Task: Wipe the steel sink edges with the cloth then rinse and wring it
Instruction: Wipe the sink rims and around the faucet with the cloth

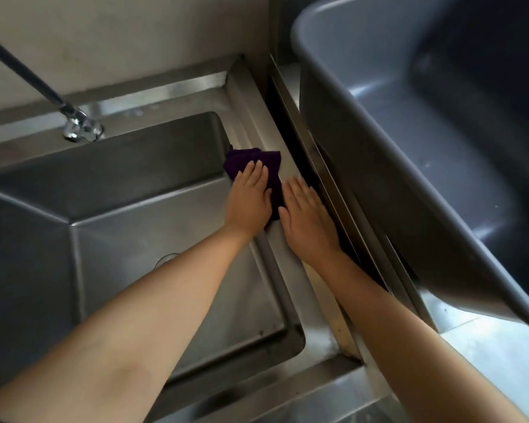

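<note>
Working left to right: a tap (pixel 74 125) stands well off to the left of our hands, at the back rim of the steel sink (pixel 141 227). Our left hand (pixel 249 199) lies flat, fingers spread only narrowly, pressing the dark purple cloth (pixel 264 163) onto the sink's right edge; the cloth pokes out ahead of the fingertips and beside the thumb. Just right of it, our right hand (pixel 307 219) rests palm down, open, fingers together, on the same edge, its inner side touching the cloth. Right of both hands sits a large grey tub (pixel 379 123).
</note>
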{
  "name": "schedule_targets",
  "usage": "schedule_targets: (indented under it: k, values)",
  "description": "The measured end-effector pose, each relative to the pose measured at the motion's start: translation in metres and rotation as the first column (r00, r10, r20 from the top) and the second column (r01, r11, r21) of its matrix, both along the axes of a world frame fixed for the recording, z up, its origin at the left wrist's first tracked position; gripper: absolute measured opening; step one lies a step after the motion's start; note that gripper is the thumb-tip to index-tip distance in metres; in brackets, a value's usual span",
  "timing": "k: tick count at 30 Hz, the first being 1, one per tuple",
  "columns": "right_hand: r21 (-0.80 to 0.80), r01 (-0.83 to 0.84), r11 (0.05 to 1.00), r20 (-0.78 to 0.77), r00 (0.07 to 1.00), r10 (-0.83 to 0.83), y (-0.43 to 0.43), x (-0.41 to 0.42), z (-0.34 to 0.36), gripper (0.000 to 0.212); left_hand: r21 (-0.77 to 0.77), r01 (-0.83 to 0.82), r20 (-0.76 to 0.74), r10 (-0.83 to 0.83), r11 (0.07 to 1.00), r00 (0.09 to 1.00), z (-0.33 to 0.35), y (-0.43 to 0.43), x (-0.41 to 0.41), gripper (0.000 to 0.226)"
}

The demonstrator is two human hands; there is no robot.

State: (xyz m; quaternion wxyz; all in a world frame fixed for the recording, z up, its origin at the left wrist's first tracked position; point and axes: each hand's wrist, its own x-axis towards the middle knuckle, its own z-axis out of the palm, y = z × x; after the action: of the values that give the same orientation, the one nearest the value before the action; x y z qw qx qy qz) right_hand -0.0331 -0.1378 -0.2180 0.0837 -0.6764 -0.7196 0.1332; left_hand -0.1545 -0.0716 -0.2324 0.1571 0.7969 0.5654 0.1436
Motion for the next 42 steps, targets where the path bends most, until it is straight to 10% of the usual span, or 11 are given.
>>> schedule_targets:
  k: [42]
  values:
    - [-0.007, 0.106, 0.994, 0.009, 0.994, -0.106, 0.25, -0.049, -0.005, 0.05, 0.102, -0.057, -0.068, 0.065, 0.993, 0.996, -0.01, 0.208, -0.032, 0.049]
